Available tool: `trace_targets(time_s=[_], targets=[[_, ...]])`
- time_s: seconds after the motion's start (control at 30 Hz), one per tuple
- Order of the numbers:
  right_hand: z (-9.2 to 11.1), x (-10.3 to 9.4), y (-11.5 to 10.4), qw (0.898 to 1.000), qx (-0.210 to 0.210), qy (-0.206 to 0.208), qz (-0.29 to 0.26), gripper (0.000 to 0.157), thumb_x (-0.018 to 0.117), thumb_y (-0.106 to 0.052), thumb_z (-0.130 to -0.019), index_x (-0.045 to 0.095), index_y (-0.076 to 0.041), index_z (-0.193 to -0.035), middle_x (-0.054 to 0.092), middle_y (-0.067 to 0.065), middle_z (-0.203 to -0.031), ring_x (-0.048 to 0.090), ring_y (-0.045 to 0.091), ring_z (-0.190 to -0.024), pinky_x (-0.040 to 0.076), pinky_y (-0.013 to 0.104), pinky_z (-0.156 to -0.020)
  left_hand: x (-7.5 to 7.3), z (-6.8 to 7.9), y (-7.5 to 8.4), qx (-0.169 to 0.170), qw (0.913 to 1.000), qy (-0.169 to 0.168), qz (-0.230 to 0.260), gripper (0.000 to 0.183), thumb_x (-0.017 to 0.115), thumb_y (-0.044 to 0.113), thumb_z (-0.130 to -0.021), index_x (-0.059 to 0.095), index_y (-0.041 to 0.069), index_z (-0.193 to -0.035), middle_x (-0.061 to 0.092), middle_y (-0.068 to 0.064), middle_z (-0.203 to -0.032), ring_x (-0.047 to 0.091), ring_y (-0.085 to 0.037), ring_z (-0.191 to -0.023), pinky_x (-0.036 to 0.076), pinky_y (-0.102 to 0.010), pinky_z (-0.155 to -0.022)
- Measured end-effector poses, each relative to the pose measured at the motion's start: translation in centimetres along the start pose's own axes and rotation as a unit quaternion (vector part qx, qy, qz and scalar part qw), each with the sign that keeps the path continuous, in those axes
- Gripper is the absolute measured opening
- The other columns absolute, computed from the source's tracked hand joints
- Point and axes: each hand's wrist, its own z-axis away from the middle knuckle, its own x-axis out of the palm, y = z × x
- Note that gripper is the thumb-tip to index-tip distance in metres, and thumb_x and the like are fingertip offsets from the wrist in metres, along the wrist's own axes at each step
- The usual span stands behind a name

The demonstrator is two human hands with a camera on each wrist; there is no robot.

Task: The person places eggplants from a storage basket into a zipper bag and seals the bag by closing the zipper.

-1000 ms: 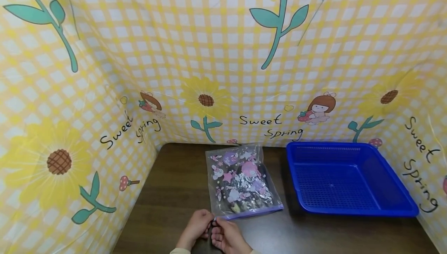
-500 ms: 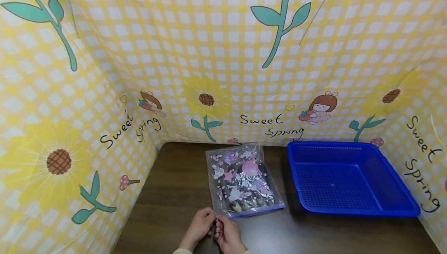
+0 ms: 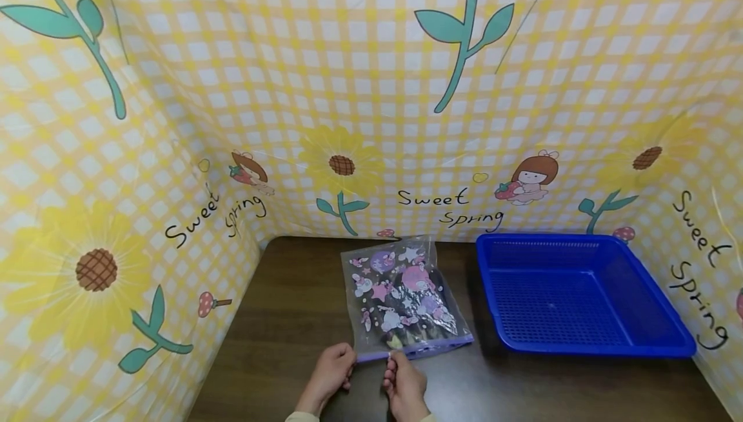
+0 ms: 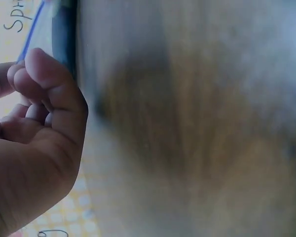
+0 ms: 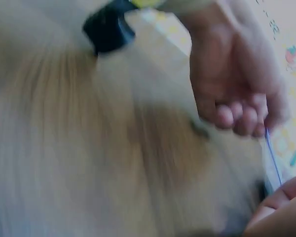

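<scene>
A clear zip bag (image 3: 400, 299) printed with pink, purple and white cartoon figures lies on the brown table, its purple zip edge (image 3: 441, 344) toward the person. My left hand (image 3: 332, 373) pinches the left corner of that edge between thumb and curled fingers. Farther right along it, my right hand (image 3: 405, 383) pinches the zip with its thumb uppermost. Whether a slider sits under the right fingertips is hidden. Between the two hands the purple strip (image 5: 273, 155) runs taut in the right wrist view. A pale yellowish patch shows near the bag's zip edge.
A blue plastic basket (image 3: 662, 338) with a perforated floor stands to the right of the bag. Yellow checked cloth (image 3: 371, 86) with flowers walls the back and both sides of the table (image 3: 261, 344).
My right hand has moved right along the zip edge, away from the left hand, which stays at the corner. The purple strip between them has come into view.
</scene>
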Motion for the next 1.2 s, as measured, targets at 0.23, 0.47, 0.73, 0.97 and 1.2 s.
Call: trace_targets(time_s=[0.23,0.47,0.73,0.97,1.2], targets=[[-0.3,-1.2,-1.4,0.997,0.024,-0.052,0.045,0.017,0.058,-0.019,-0.084,0.060,-0.004,-0.074,0.055,-0.004,-0.055,0.057,0.008,-0.046,0.046,0.023,-0.045,0.1,0.5,0.6,-0.062,0.9955,-0.060,0.038,0.023,0.049,0.019,-0.089,0.049,0.005,-0.072,0.045,0.001,-0.055,0.045,-0.009,-0.041,0.048,-0.030,-0.042],[-0.7,-1.6,-1.8,0.989,0.052,-0.103,0.092,0.018,0.059,-0.020,-0.086,0.060,-0.003,-0.080,0.057,-0.004,-0.057,0.061,0.010,-0.051,0.049,0.024,-0.049,0.7,0.9,0.7,-0.072,0.9934,-0.071,0.054,0.036,0.055,0.029,-0.092,0.055,-0.004,-0.078,0.046,0.001,-0.057,0.048,-0.009,-0.042,0.050,-0.033,-0.045],[-1.6,-2.0,-1.6,0.985,0.023,-0.115,0.130,0.015,0.059,-0.015,-0.086,0.060,-0.002,-0.077,0.057,-0.003,-0.058,0.058,0.009,-0.050,0.047,0.023,-0.046,1.0,0.7,0.5,-0.066,0.9965,-0.025,0.045,0.026,0.059,0.015,-0.086,0.057,-0.009,-0.077,0.044,0.001,-0.054,0.048,-0.009,-0.040,0.047,-0.029,-0.041],[-2.2,-3.3,-2.7,0.987,0.009,-0.101,0.125,0.016,0.058,-0.013,-0.087,0.059,-0.002,-0.076,0.057,-0.002,-0.058,0.057,0.008,-0.048,0.046,0.021,-0.045,0.5,0.6,0.1,-0.058,0.9978,-0.020,0.025,0.027,0.059,0.013,-0.085,0.057,-0.013,-0.078,0.043,0.003,-0.052,0.043,-0.006,-0.038,0.043,-0.025,-0.039],[-3.0,-5.4,-4.9,0.990,-0.006,-0.091,0.111,0.017,0.058,-0.011,-0.088,0.059,-0.004,-0.072,0.056,-0.004,-0.056,0.057,0.007,-0.047,0.045,0.020,-0.044,0.0,0.1,-0.1,-0.055,0.9983,-0.008,0.015,0.023,0.059,0.012,-0.083,0.059,-0.008,-0.072,0.043,0.003,-0.052,0.037,-0.005,-0.039,0.040,-0.022,-0.038]])
